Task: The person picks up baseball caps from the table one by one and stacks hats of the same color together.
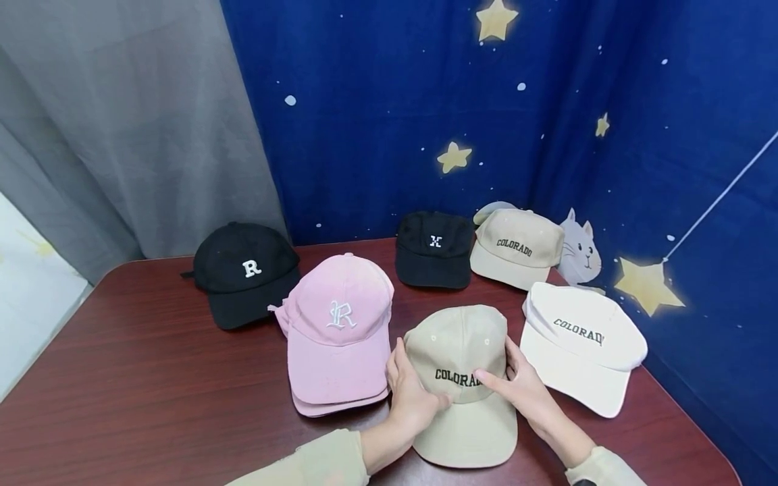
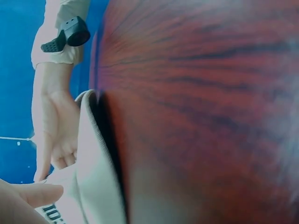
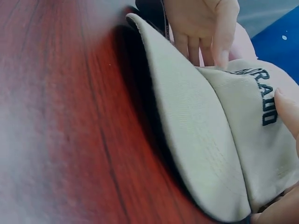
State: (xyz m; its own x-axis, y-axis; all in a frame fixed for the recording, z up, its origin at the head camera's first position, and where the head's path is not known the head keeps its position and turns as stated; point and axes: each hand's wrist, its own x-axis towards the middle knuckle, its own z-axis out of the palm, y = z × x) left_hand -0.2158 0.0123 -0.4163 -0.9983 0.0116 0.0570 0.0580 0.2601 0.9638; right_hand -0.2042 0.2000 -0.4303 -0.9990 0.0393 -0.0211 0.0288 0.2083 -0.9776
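A beige baseball cap with COLORADO stitched across its front is between both hands, its brim toward me. My left hand grips the cap's left side, with the thumb low on the front panel. On the other side my right hand holds it, the thumb lying over the last letters. In the right wrist view the cap's brim stands a little above the table, a dark shadow under its edge. The left wrist view shows the brim edge-on, with the fingertips behind the cap partly hidden.
Stacked pink caps stand left of the hands, and a white COLORADO cap lies to the right. Behind are a black R cap, a smaller black cap and another beige cap. Curtains border the brown table.
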